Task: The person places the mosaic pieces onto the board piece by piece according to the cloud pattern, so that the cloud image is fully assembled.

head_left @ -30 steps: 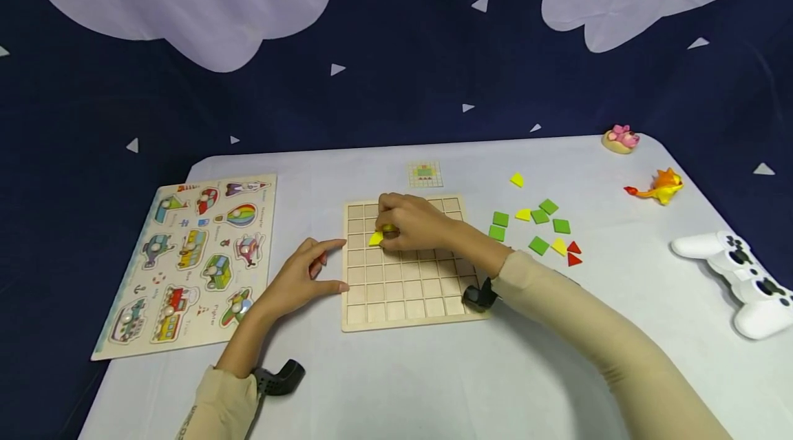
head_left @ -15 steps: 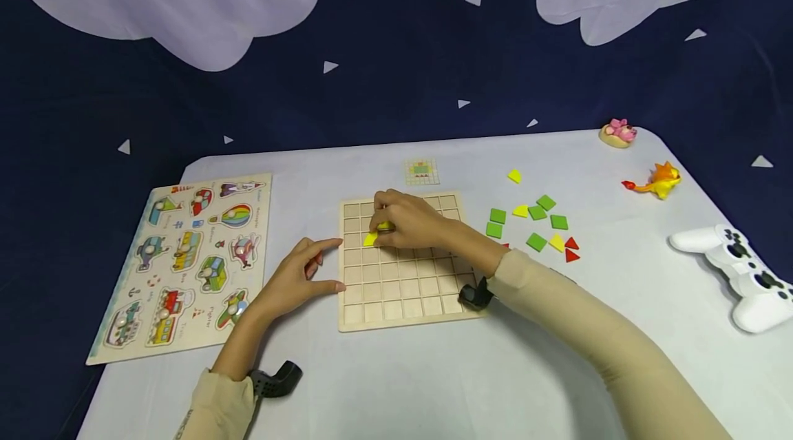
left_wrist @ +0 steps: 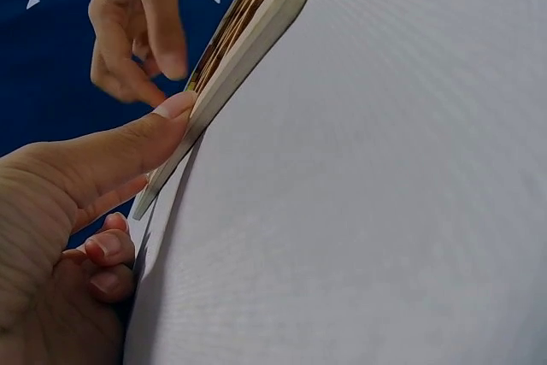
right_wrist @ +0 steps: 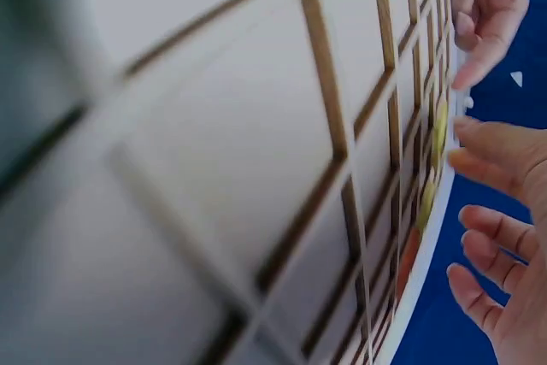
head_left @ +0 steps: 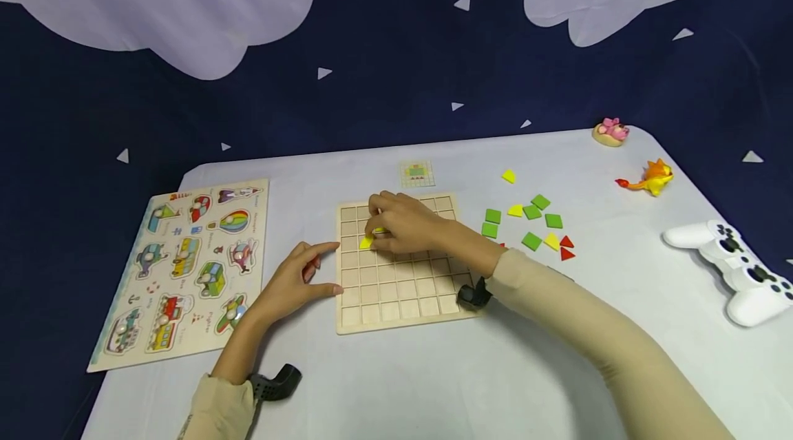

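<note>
The wooden grid board lies flat on the table. Thumb and index finger of my left hand touch its left edge, the other fingers curled. My right hand is over the board's upper left part, fingers bent downward. A yellow tile shows at its fingertips, with more yellow just behind it. In the right wrist view, two yellow tiles and a reddish tile sit in the grid; the thumb and index finger are beside the upper yellow one, with nothing visibly pinched.
Right of the board lie several green square tiles, yellow tiles and red triangles. A small pattern card is behind it. A vehicle puzzle lies left; toy figures and a white game controller are right.
The head view has shifted slightly. My right hand stays over the same part of the board, its fingers moving only a little by the yellow tile. My left hand remains at the edge.
</note>
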